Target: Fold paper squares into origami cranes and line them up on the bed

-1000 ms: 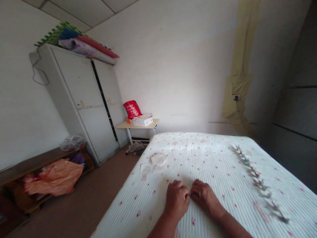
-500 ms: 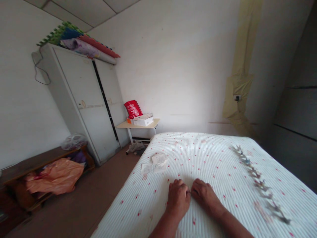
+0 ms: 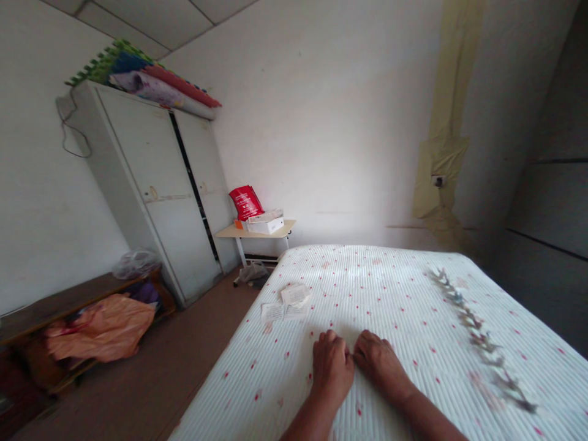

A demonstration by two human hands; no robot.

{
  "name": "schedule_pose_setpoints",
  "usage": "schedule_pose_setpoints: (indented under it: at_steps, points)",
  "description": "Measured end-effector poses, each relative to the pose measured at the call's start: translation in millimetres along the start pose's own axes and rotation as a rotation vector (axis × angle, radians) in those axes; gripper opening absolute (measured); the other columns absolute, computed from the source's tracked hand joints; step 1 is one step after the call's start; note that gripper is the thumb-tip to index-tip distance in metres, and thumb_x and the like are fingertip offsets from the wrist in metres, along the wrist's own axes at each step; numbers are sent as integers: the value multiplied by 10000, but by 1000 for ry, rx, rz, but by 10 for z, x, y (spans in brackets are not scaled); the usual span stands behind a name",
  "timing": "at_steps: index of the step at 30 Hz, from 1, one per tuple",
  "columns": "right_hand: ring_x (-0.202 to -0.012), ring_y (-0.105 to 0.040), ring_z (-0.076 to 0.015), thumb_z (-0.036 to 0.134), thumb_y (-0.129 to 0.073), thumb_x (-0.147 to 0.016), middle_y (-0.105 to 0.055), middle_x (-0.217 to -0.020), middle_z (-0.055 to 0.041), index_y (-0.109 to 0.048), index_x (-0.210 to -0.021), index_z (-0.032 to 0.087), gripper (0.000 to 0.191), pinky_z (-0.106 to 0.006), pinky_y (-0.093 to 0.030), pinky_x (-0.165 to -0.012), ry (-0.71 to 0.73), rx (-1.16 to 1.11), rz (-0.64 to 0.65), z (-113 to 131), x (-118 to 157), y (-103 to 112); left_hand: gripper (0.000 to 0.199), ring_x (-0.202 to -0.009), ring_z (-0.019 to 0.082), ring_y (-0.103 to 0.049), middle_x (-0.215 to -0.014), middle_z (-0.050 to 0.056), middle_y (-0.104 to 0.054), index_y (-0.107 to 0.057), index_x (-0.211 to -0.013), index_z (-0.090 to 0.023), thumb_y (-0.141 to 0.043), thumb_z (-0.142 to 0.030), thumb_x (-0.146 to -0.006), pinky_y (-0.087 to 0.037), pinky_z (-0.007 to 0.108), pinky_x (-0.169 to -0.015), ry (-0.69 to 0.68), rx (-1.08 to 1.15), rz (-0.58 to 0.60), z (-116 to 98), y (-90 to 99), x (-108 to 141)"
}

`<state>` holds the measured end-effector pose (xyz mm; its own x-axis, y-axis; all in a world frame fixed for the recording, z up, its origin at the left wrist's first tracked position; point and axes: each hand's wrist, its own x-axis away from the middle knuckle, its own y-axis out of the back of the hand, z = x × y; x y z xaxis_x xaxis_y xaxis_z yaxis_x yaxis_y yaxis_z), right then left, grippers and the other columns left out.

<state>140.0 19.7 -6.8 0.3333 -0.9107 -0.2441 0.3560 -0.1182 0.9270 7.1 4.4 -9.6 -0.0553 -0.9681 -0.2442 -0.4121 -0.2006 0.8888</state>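
My left hand (image 3: 331,362) and my right hand (image 3: 377,360) are close together, low over the near middle of a white ribbed bed cover (image 3: 390,306) dotted with red. Both have their fingers curled closed, knuckles up, with the fingertips facing each other. Whatever they pinch is too small and too hidden to make out. Ahead of my left hand, several small printed paper pieces (image 3: 294,296) lie flat on the cover. To the right of my right hand, a long row of small, thin, dark and coloured pieces (image 3: 475,327) runs from the far side towards the near right.
A small table (image 3: 225,232) at the back holds a red bag (image 3: 247,202) and a white box (image 3: 266,226). Grey cabinet (image 3: 169,165) with rolled mats (image 3: 160,92) on top stands left. A low wooden bench (image 3: 68,291) holds an orange plastic bag (image 3: 101,327).
My hands stay nearly in place, fingers still curled. The dark bit seen between the fingertips earlier is now hardly visible. The view has shifted very slightly.
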Motion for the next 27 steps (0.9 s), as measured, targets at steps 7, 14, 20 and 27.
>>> schedule_pose_setpoints:
  at_steps: [7, 14, 20, 27]
  points:
    - [-767, -569, -160, 157, -428, -825, -591, -812, -45, -588, -731, 165, 186, -262, -355, -654, -13, 17, -4, 2, -7, -10, 93, -940, 188, -481, -904, 33, -572, -584, -747, -184, -509, -134, -724, -321, 299, -772, 40, 34, 18, -13, 28, -30]
    - [-727, -560, -140, 139, -453, -786, -579, -799, -34, -576, -712, 172, 147, -240, -354, -644, -40, -86, -15, 8, 0, 43, 90, -931, 169, -494, -890, 2, -587, -586, -772, -201, -539, -140, -726, -323, 281, -779, 53, 56, 32, -12, 43, -50]
    - [-693, -551, -109, 79, -446, -732, -569, -772, -15, -572, -707, 171, 159, -196, -346, -624, -101, -212, -22, -81, -53, -62, 72, -940, 149, -500, -916, -9, -593, -605, -774, -218, -541, -193, -750, -336, 252, -788, 73, 28, 79, -14, 57, -74]
    - [-680, -544, -100, 72, -444, -707, -564, -758, -8, -575, -693, 169, 163, -190, -334, -620, -134, -251, -37, -95, -70, -83, 97, -957, 154, -501, -939, -1, -597, -616, -789, -223, -528, -195, -760, -340, 255, -797, 95, -3, 119, -41, 100, -77]
